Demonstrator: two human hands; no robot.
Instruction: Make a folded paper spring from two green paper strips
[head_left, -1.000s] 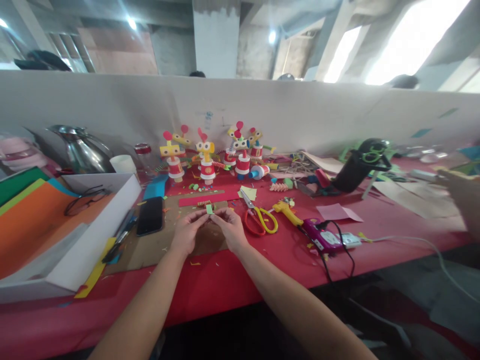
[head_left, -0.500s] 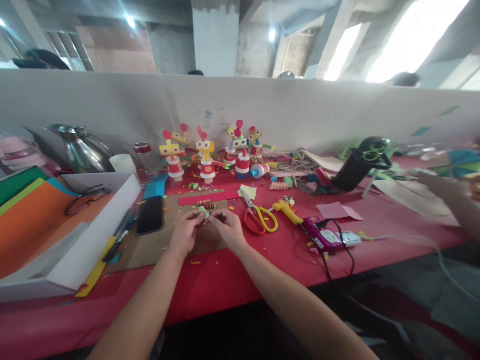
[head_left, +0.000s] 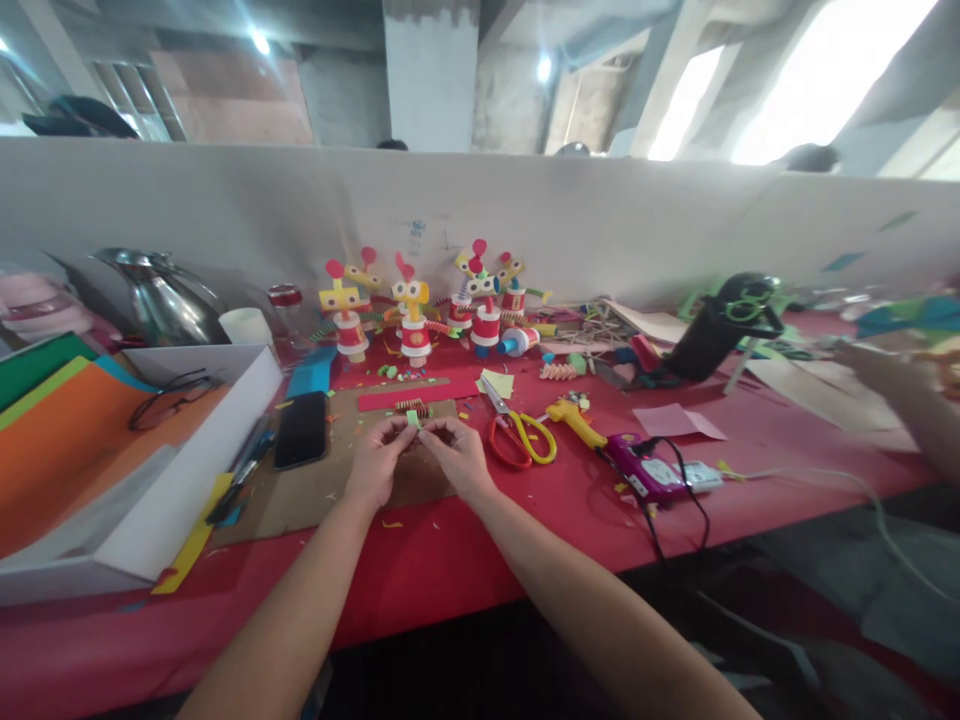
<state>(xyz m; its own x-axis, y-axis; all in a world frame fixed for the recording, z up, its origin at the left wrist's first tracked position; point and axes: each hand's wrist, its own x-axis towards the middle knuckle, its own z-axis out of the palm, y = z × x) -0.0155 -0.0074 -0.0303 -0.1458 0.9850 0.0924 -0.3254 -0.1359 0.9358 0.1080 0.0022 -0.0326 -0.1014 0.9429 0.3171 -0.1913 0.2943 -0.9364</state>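
Note:
A small light green paper piece (head_left: 413, 420) is pinched between the fingertips of my left hand (head_left: 379, 455) and my right hand (head_left: 457, 455). Both hands are closed on it, over the brown cardboard (head_left: 300, 505). Just beyond the fingertips lies a folded red-and-yellowish paper spring (head_left: 414, 407). A red paper strip (head_left: 420, 395) lies behind that. To the right of my right hand rest scissors (head_left: 517, 425) with one red and one yellow handle, their blades on a small yellow paper (head_left: 501, 384).
Several paper-cup figures (head_left: 415, 340) stand at the back. A yellow glue gun (head_left: 581, 425) and a purple power strip (head_left: 649, 470) lie to the right. At left are a black phone (head_left: 300, 430) and a white box (head_left: 187, 480). Another person's hand (head_left: 874, 370) reaches in from the far right.
The green paper piece has turned in my fingertips and now stands more upright. My hands have hardly shifted. The other person's hand at far right has moved slightly.

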